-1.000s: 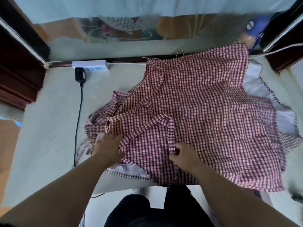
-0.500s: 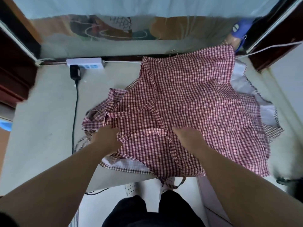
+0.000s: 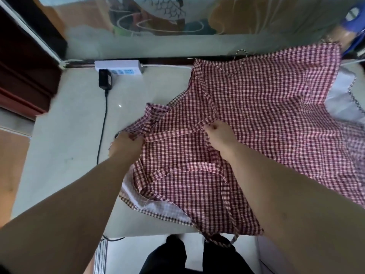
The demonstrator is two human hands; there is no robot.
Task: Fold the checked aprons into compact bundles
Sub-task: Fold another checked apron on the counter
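Note:
A red and white checked apron (image 3: pixel 272 123) lies spread over the pale table (image 3: pixel 65 135), its white lining showing at the near left edge and far right. Checked straps cross its left part. My left hand (image 3: pixel 124 145) grips the bunched left corner of the apron. My right hand (image 3: pixel 219 135) pinches a strap where it meets the cloth, near the apron's middle. The near hem hangs over the table's front edge.
A white power strip (image 3: pixel 118 66) with a black adapter (image 3: pixel 104 82) and its cable sits at the table's back left. Dark wooden frames stand at the left (image 3: pixel 25 76). A blue object (image 3: pixel 353 16) lies at the far right corner. My legs (image 3: pixel 197 258) stand below the front edge.
Both hands have moved away from me across the apron, from its near edge toward its middle. The right hand has taken up a strap, and the left corner is bunched further in.

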